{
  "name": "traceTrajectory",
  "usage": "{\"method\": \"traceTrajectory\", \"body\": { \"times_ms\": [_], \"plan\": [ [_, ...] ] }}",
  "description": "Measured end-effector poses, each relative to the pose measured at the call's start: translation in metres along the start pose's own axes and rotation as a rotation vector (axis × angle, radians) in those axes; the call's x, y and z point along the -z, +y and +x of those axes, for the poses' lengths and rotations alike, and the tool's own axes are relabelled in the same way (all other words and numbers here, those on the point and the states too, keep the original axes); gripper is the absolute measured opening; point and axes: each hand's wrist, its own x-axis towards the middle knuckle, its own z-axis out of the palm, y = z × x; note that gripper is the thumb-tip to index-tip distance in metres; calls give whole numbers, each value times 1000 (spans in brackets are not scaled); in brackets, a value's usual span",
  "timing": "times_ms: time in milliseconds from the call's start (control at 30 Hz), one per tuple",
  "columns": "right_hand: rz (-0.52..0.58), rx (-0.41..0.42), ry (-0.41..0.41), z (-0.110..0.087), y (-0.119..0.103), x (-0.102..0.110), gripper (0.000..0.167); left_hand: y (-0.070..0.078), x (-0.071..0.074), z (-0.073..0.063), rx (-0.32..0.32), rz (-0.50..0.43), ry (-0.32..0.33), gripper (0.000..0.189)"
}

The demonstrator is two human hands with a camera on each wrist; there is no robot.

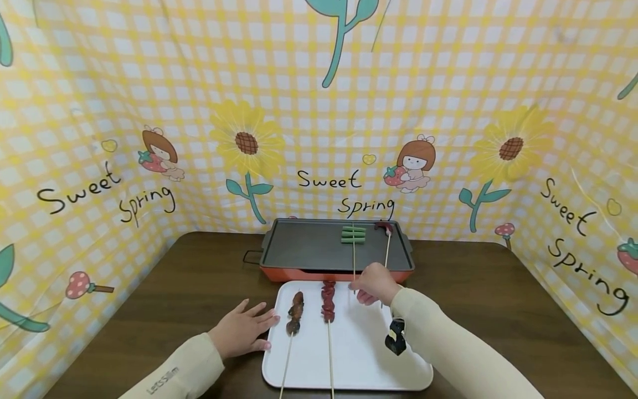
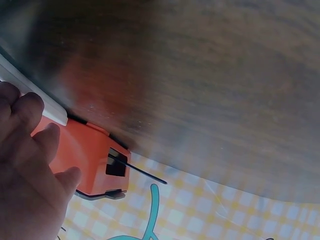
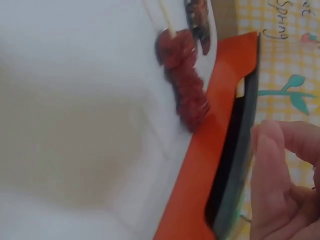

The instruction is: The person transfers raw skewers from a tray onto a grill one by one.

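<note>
My right hand [image 1: 376, 284] pinches the lower stick of a skewer of green vegetable pieces [image 1: 353, 235], between thumb and fingertip, over the tray's far edge. Those green pieces lie on the right half of a dark griddle plate [image 1: 304, 244] with an orange base. To their right, another skewer with a dark red piece [image 1: 384, 227] rests on the plate, its stick passing behind my hand. My left hand [image 1: 244, 331] has its fingers spread, fingertips at the left rim of a white tray [image 1: 369, 360]. In the right wrist view, the thumb [image 3: 269, 155] meets a finger.
On the tray lie a red meat skewer [image 1: 328, 302] and a brown meat skewer [image 1: 295, 313], sticks pointing toward me. A wire handle [image 1: 251, 256] juts from the griddle's left side. Behind the brown wooden table [image 1: 199, 277] hangs a yellow checked cloth [image 1: 319, 122].
</note>
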Motion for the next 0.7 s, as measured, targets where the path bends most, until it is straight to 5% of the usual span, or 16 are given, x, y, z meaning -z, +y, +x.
{"method": "traceTrajectory", "body": {
  "times_ms": [267, 700],
  "plan": [
    [41, 72, -67, -26, -8, -3, 18, 0, 0, 1, -15, -3, 8, 61],
    [202, 113, -262, -89, 36, -27, 11, -1, -3, 2, -42, 16, 50, 61]
  ]
}}
